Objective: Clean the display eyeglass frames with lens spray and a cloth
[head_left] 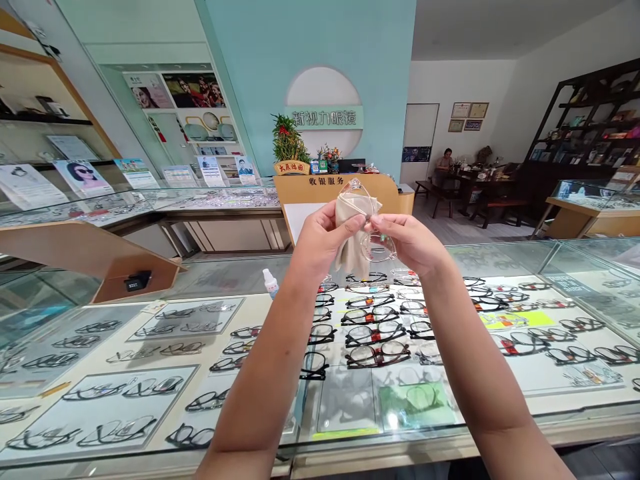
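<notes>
Above the glass counter, both of my hands are raised around a pair of clear-framed eyeglasses (379, 247), tilted so that one lens hangs low on the right. My left hand (327, 230) grips a beige cleaning cloth (354, 250) wrapped over the upper lens, thumb pressed on it. With pinched fingertips, my right hand (403, 237) holds the frame near its middle. The cloth's lower end hangs loose, and the covered part of the glasses is hidden. A small white spray bottle (271, 283) stands on the counter left of my forearm.
Under the counter glass (350, 437) lie rows of eyeglasses (377, 332). A wooden cashier desk (295, 193) with plants stands ahead. Further display cases (225, 200) run along the left. At the far right a person (445, 163) sits at a dark table.
</notes>
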Demonstrator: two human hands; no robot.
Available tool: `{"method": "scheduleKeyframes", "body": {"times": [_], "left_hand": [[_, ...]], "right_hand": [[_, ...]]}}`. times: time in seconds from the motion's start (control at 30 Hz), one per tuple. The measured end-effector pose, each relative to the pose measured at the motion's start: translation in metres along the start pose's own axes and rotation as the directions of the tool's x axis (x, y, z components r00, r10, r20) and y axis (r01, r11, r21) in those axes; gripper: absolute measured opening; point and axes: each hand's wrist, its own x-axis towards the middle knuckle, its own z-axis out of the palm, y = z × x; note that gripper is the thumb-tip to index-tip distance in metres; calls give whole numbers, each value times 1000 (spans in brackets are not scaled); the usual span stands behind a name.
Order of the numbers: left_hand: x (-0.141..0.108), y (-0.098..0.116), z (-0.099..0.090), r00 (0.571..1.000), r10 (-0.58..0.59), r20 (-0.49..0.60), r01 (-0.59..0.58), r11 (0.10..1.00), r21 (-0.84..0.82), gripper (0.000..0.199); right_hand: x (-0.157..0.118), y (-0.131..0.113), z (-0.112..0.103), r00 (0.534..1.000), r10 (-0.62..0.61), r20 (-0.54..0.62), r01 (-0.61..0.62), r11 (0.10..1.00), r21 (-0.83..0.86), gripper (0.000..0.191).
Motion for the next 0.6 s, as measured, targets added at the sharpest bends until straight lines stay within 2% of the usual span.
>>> {"method": "scheduleKeyframes", "body": {"times": [0.17, 0.33, 0.43, 0.5, 0.6], "left_hand": [[-2, 1, 4, 998, 47, 36, -49, 997, 51, 31], [-5, -2, 18, 981, 128, -142, -110, 986, 127, 39], [-5, 1, 15, 971, 108, -213, -85, 990, 117, 44], [-4, 7, 7, 986, 45, -163, -35, 997, 63, 45], [-4, 18, -7, 999, -52, 4, 52, 998, 33, 42]], "right_hand": [[0, 4, -5, 996, -12, 87, 17, 998, -65, 38], [-3, 4, -3, 985, 33, 172, -12, 992, -124, 36], [-6, 2, -2, 989, 12, 150, 11, 989, -150, 33], [-8, -1, -1, 993, -27, 111, 45, 985, -164, 32], [-8, -5, -1, 995, -41, 91, 55, 987, -151, 30]]}}
